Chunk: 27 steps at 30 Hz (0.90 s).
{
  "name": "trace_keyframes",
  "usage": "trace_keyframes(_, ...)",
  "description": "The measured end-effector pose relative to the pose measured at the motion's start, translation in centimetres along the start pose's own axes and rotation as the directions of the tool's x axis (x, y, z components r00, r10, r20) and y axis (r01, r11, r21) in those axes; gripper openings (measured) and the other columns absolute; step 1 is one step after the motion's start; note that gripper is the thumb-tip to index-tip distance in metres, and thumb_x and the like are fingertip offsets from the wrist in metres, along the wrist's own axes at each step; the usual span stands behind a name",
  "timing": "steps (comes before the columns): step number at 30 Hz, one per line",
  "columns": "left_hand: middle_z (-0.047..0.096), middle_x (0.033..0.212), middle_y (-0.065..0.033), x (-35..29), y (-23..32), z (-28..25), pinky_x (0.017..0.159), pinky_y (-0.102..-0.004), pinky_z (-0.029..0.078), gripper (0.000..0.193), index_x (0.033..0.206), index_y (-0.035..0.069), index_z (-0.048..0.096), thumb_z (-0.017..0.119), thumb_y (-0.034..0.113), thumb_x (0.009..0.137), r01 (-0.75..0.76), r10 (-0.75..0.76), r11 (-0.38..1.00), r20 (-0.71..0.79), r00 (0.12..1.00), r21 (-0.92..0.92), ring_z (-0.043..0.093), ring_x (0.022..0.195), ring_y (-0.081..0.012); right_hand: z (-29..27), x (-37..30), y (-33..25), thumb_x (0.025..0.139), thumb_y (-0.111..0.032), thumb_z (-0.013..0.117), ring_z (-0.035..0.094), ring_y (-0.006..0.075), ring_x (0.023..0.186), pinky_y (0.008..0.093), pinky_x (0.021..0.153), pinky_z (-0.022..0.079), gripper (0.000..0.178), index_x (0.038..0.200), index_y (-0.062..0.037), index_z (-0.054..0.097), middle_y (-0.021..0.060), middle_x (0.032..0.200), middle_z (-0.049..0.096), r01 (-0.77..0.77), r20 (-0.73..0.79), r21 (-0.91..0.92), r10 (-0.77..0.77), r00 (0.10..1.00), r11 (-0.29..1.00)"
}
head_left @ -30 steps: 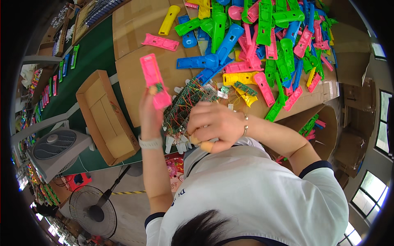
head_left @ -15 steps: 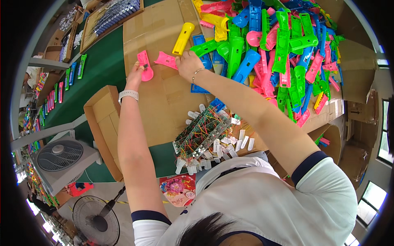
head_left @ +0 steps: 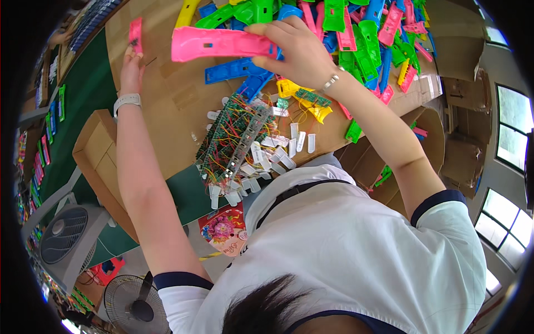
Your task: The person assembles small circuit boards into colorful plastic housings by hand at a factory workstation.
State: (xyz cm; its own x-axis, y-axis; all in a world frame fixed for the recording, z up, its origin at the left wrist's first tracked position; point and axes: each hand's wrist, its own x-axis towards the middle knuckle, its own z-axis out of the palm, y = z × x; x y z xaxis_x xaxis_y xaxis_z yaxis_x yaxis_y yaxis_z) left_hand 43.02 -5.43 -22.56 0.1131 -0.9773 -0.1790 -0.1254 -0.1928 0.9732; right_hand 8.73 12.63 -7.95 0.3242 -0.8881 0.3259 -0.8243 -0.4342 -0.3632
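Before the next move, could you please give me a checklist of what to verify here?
1. Right hand grips the pink shell: ok.
2. Left hand holds the pink piece: ok.
3. Both pink parts are lifted off the cardboard: cannot tell.
4. Wired boards lie apart from both hands: ok.
5. Shell pile is steady: cannot tell.

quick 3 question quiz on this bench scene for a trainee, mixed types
1. True or false: the right hand grips a long pink shell.
2. What does the left hand hold? A) small pink piece B) yellow shell C) green board
3. What lies on the cardboard nearest the person's chest?

Key
1. True
2. A
3. A bundle of wired circuit boards, with small white parts beside it.
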Motion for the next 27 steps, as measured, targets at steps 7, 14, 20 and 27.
trace_keyframes(7,0.056,0.111,-0.0065,-17.7,13.7,8.2,0.084,-0.0286,0.044,0.047,0.129,0.004,0.042,0.054,0.025,0.088,-0.031,0.011,0.999,0.791,0.612,0.010,0.056,0.096,-0.0141,-4.0,-5.2,-0.8,0.063,-0.016,0.072,0.051,0.0220,0.095,0.0337,0.082,0.045,0.049,0.110,-0.0165,0.058,-0.0037,0.109,0.058,0.169,0.006,-0.128,-0.170,0.985,0.977)
trace_keyframes(14,0.057,0.090,-0.0069,-28.6,10.2,8.4,0.069,-0.0288,0.048,0.050,0.130,0.004,0.036,0.056,0.017,0.086,0.379,-0.273,0.925,0.721,0.637,0.016,0.059,0.077,-0.0148,-2.0,-11.3,0.6,0.069,-0.018,0.071,0.051,0.0299,0.095,0.0387,0.082,0.044,0.037,0.102,-0.0081,0.059,0.0109,0.100,0.056,-0.226,-0.147,0.041,0.229,0.962,0.973)
trace_keyframes(20,0.057,0.095,-0.0070,-32.5,9.1,10.9,0.069,-0.0276,0.048,0.037,0.117,0.004,0.042,0.058,0.009,0.084,0.366,-0.204,0.895,0.494,0.845,-0.256,0.057,0.079,-0.0131,3.6,-17.1,3.4,0.072,-0.022,0.068,0.050,0.0294,0.087,0.0399,0.075,0.044,0.026,0.092,-0.0086,0.059,0.0081,0.090,0.055,-0.366,-0.018,-0.190,0.370,0.929,0.911)
trace_keyframes(27,0.060,0.105,-0.0055,-32.6,11.0,12.6,0.078,-0.0250,0.045,0.044,0.118,0.003,0.045,0.063,0.003,0.078,0.000,0.009,1.000,0.515,0.857,-0.018,0.057,0.089,-0.0100,-2.7,-15.1,-0.4,0.073,-0.016,0.068,0.055,0.0288,0.093,0.0363,0.075,0.047,0.028,0.097,-0.0064,0.059,0.0121,0.097,0.057,-0.207,0.094,0.195,0.192,0.977,0.959)
